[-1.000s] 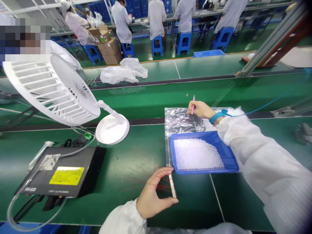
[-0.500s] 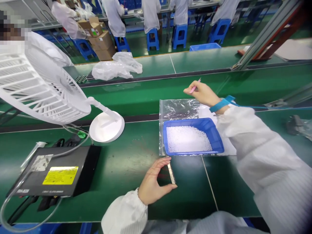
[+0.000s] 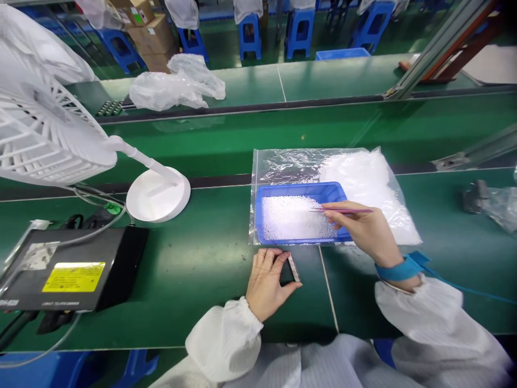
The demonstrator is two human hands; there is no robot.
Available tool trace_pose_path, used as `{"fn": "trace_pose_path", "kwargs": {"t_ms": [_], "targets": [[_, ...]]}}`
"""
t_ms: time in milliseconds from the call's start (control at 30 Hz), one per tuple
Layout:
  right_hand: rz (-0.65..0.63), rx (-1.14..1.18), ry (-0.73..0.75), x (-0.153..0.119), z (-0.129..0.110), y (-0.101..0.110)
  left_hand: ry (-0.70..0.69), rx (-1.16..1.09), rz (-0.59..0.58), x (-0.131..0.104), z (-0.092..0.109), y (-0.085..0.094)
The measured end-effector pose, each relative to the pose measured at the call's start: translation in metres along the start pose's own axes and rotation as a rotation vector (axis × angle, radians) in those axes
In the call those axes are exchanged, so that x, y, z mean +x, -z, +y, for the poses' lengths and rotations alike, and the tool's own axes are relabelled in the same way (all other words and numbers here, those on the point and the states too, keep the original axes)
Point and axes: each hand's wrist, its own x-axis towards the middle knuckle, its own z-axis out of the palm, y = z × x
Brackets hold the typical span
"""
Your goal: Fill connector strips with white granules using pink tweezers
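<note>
Between thumb and fingertips, my left hand [image 3: 269, 280] grips a narrow light-coloured strip [image 3: 294, 268] by its two ends, at the table just in front of the blue tray [image 3: 301, 188]. Its exact kind is too small to make out. My right hand [image 3: 365, 229], with a blue wrist strap [image 3: 399, 268], is closed on pink tweezers [image 3: 349, 210]. Their tips point left, over the small white beads [image 3: 288, 215] that fill most of the tray. Under and behind the tray lies a clear zip bag [image 3: 291, 164] holding more white material [image 3: 363, 172].
A white fan [image 3: 157, 194] and a black box [image 3: 72, 269] with a yellow label, cables and a tube stand on the left. Plastic wrap [image 3: 177, 83] lies on the bench beyond the green divider [image 3: 226, 134]. A metal post [image 3: 436, 48] rises at right; co-workers sit on blue stools [image 3: 299, 32].
My right hand has come down and toward me from above the bag, bringing the tweezers over the beads. My left hand keeps its grip on the strip. The view has tilted downward.
</note>
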Motion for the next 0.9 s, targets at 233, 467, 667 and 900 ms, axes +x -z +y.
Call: {"fn": "trace_pose_path", "kwargs": {"t_ms": [233,467,667,900], "targets": [[-0.019,-0.313,0.305,-0.002,0.007,0.000,0.003,0.041,0.002,-0.001,-0.001,0.000],[-0.030,-0.426,0.383,0.000,0.017,-0.004,-0.064,0.059,-0.014,-0.001,-0.005,0.002],[0.032,-0.528,0.447,-0.004,0.020,-0.007,-0.101,0.085,0.005,0.002,-0.011,0.001],[-0.031,-0.630,0.466,0.005,0.018,-0.007,-0.134,0.055,-0.019,0.006,-0.009,0.001]]}}
